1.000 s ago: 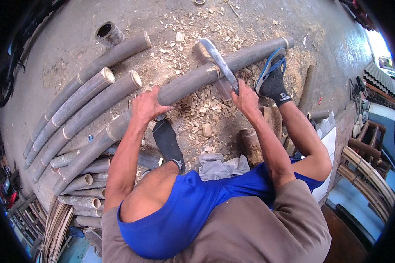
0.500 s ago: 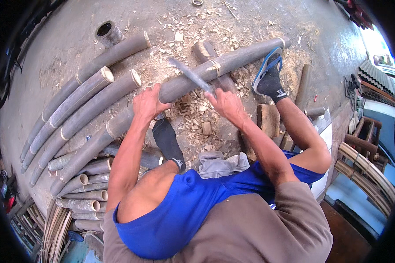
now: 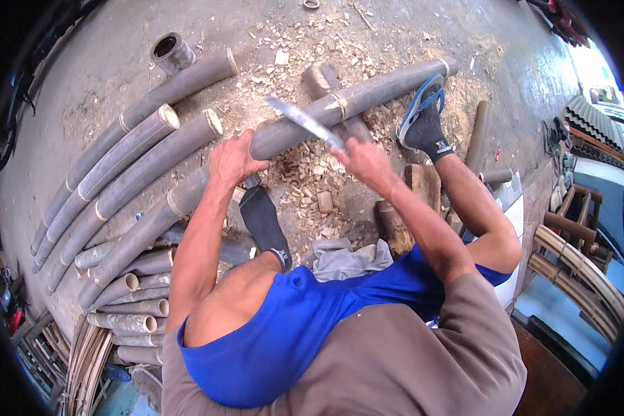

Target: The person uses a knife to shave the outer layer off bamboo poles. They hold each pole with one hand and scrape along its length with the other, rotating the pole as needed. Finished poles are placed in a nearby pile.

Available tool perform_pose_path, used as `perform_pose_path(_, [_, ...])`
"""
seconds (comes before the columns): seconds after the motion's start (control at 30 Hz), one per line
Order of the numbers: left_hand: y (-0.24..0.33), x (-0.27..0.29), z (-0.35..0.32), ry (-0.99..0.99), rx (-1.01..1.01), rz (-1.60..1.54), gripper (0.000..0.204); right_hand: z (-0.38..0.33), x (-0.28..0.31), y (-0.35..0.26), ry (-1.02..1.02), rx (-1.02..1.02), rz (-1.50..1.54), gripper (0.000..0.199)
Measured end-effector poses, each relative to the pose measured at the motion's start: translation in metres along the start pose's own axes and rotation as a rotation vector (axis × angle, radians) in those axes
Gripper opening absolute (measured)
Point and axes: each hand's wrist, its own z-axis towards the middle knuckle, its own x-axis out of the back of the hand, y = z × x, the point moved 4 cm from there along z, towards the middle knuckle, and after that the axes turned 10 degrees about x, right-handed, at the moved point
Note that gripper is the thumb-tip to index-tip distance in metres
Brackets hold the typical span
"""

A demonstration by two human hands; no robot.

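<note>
A long grey bamboo pole (image 3: 367,96) lies slantwise across the ground in front of me. My left hand (image 3: 233,161) grips it from above near its middle. My right hand (image 3: 365,158) is closed on the handle of a long flat blade (image 3: 301,120), which lies against the pole's upper side, tip pointing up and left. My right foot in a dark sock and blue sandal (image 3: 423,118) rests against the pole's right part. My left foot in a dark sock (image 3: 265,220) sits below the pole.
Several more bamboo poles (image 3: 135,149) lie side by side to the left, and short cut lengths (image 3: 128,305) are stacked at lower left. Wood chips (image 3: 312,173) litter the concrete. A short bamboo ring (image 3: 168,50) stands at the top. A wooden block (image 3: 394,225) sits near my right knee.
My right hand has swung the blade from the pole's right part leftward and down toward its middle. My left hand has stayed on the pole.
</note>
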Motion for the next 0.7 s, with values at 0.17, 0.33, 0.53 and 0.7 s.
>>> perform_pose_path(0.17, [-0.001,-0.003,0.01,-0.014,-0.017,-0.002,0.086,-0.007,0.003,-0.004,0.111,0.128,-0.183,0.067])
perform_pose_path(0.33, [0.009,-0.002,0.005,0.062,-0.052,-0.005,0.084,0.009,0.021,0.047,0.188,-0.014,-0.215,0.067])
perform_pose_path(0.53, [0.01,0.0,-0.001,0.068,0.005,0.017,0.083,-0.002,0.006,0.0,0.032,0.065,-0.12,0.066])
perform_pose_path(0.7, [0.011,-0.009,-0.008,0.215,-0.025,0.045,0.082,0.022,0.023,0.031,0.006,-0.115,0.038,0.074])
